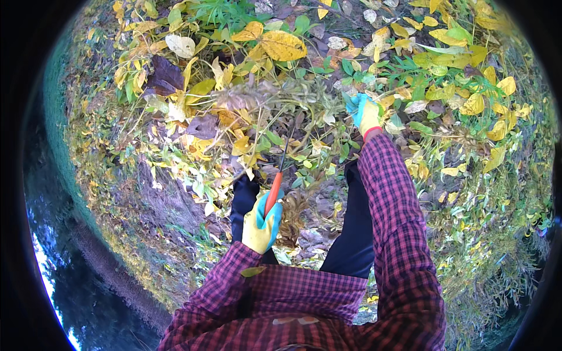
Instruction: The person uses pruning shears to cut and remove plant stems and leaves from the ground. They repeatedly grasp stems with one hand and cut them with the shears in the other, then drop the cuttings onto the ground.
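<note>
In a glove of yellow and turquoise, my left hand is closed around the orange handle of a tool. Its narrow dark blade points forward into the low plants; the blade's full shape is hard to make out. My right hand, gloved alike with a red cuff edge, is farther forward and to the right. Its fingers are curled at the end of blurred, pod-bearing plant stalks and seem to grip them, though leaves partly hide the fingertips. The stalks lie across the ground in front of me, left of that hand.
Yellow and green leafy plants surround both hands. Large yellow leaves stand ahead. Between my dark-trousered legs lie dry brown stalks. Bare soil shows at the left, and a green strip borders the plants at the far left.
</note>
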`<state>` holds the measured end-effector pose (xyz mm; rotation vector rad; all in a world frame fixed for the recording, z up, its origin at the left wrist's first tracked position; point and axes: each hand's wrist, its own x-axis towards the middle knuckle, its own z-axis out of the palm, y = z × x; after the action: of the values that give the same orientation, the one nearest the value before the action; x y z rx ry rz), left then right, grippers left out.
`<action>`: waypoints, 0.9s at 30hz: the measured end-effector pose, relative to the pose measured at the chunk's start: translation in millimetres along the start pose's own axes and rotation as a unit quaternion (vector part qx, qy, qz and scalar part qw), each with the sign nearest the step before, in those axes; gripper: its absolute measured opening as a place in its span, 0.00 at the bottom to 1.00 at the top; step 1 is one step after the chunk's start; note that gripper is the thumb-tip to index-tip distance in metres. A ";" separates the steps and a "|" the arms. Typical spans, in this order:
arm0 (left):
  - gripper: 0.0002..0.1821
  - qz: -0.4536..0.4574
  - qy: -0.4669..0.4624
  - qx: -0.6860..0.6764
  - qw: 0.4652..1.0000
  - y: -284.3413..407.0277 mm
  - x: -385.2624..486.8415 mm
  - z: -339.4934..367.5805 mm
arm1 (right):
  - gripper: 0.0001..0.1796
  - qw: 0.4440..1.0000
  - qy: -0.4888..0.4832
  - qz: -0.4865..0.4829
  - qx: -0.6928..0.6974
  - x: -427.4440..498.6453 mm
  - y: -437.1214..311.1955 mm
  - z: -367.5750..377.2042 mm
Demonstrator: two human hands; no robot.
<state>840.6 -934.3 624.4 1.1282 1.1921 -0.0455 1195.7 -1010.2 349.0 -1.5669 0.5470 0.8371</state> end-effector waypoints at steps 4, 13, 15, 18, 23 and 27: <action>0.14 -0.056 -0.027 -0.008 0.998 -12.2 -8.1 -2.0 | 0.22 0.897 0.014 -0.223 -0.381 -35.7 -18.8 -18.1; 0.20 -0.011 0.040 -0.086 0.995 -25.1 -44.5 -20.4 | 0.35 0.898 -0.363 0.024 -0.248 -117.5 -77.9 82.4; 0.20 -0.002 0.063 -0.224 0.973 -25.9 -45.9 -28.2 | 0.35 0.835 -0.484 0.154 -0.213 -137.3 -63.7 104.8; 0.21 0.017 0.116 -0.144 0.983 -28.6 -39.0 -38.9 | 0.35 0.844 -0.408 0.241 -0.253 -165.6 -16.2 148.9; 0.18 0.027 0.111 0.052 0.992 -40.2 -19.8 -46.3 | 0.15 0.907 -0.341 0.228 0.096 -196.8 48.8 190.7; 0.17 -0.019 0.053 -0.065 0.996 -46.3 -35.2 -42.8 | 0.15 0.923 -0.336 -0.001 -0.188 -181.4 69.7 168.2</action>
<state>769.2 -944.7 622.8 1.0035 1.2918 0.0641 994.9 -878.2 440.2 -1.4837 -0.1249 1.4555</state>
